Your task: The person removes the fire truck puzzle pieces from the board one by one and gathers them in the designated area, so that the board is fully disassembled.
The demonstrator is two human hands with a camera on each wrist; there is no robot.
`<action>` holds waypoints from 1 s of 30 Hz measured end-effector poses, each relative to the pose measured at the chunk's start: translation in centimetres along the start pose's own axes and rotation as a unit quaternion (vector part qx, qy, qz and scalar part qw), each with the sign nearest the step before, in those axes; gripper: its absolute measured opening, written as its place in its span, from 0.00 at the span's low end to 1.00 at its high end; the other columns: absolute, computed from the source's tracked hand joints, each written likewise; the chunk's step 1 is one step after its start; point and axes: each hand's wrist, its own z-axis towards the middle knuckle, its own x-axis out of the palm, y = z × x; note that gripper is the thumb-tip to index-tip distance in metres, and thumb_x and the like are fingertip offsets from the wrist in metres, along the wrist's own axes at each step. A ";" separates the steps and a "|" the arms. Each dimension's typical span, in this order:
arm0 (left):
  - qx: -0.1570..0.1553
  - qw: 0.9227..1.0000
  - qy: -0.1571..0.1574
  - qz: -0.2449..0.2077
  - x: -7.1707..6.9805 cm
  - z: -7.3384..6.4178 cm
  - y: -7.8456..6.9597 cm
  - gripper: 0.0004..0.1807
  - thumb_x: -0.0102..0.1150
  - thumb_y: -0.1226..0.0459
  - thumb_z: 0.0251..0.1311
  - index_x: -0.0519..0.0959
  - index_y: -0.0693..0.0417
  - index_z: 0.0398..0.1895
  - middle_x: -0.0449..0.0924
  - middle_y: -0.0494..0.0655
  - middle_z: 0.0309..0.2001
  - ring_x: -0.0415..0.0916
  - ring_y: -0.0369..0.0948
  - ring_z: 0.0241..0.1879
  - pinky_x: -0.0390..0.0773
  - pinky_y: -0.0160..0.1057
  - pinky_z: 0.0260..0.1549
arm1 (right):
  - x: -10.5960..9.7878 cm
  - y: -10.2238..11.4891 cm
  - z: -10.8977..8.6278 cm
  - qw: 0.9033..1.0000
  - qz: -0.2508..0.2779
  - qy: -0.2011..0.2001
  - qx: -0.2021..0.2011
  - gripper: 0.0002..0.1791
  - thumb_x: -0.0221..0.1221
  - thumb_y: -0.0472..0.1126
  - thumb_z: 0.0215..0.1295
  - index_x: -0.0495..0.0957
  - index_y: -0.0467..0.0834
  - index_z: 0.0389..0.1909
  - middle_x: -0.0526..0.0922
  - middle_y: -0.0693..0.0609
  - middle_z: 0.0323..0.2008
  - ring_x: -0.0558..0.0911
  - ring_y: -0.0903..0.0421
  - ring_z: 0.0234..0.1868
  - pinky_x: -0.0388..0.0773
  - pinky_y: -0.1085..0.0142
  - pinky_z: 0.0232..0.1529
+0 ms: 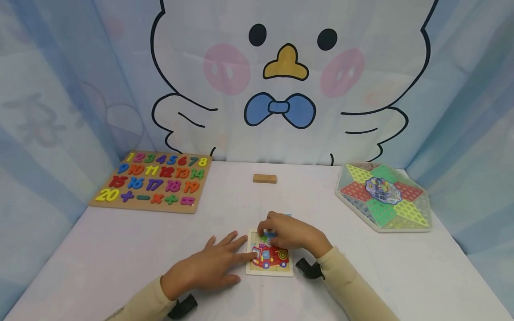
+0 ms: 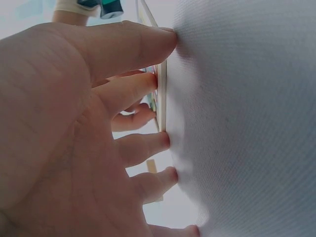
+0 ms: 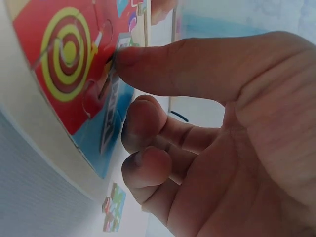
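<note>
A small jigsaw puzzle [image 1: 271, 263] with a red fire truck sits in a pale wooden tray [image 1: 268, 273] on the table. My left hand [image 1: 213, 265] is spread flat at the tray's left side, its index finger over the rim and the other fingertips on the cloth. Over the upper right of the puzzle, my right hand [image 1: 290, 232] bends its fingers down. In the right wrist view, its thumb and fingertips hold a puzzle piece [image 3: 109, 116] with a grey ladder pattern, tilted slightly in the picture. Another loose puzzle piece [image 3: 115, 207] lies on the cloth beyond the tray.
A wooden number board [image 1: 144, 205] with colourful digits lies at the back left. A small wooden block [image 1: 264, 179] is behind the puzzle. At the back right lies a hexagonal box [image 1: 383, 198] with coloured triangles. Curtains [image 1: 474, 147] surround the table.
</note>
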 end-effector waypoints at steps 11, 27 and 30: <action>0.002 1.000 -0.004 -0.002 0.1 0.0 0.0 0.32 0.68 0.52 0.65 0.72 0.28 0.72 0.58 0.50 0.79 0.47 0.57 0.79 0.52 0.76 0.65 | 0.2 -0.2 0.1 1.000 -0.004 -0.001 -0.006 0.14 0.66 0.32 0.64 0.82 0.48 0.48 0.76 0.53 0.41 0.75 0.56 0.40 0.79 0.64 0.43; -0.001 1.000 0.001 -0.007 0.0 0.0 -0.1 0.31 0.67 0.52 0.65 0.73 0.27 0.72 0.58 0.50 0.79 0.46 0.57 0.79 0.51 0.77 0.65 | 0.2 0.5 0.0 1.000 0.003 -0.004 0.016 0.10 0.66 0.32 0.66 0.81 0.45 0.46 0.75 0.54 0.38 0.74 0.57 0.37 0.78 0.64 0.41; 0.002 1.000 0.002 -0.014 0.1 0.0 0.0 0.31 0.67 0.53 0.66 0.72 0.27 0.72 0.57 0.51 0.79 0.45 0.58 0.79 0.50 0.78 0.65 | 0.2 0.4 0.0 1.000 0.004 -0.002 0.015 0.09 0.66 0.33 0.66 0.81 0.45 0.45 0.75 0.54 0.37 0.74 0.57 0.36 0.77 0.64 0.41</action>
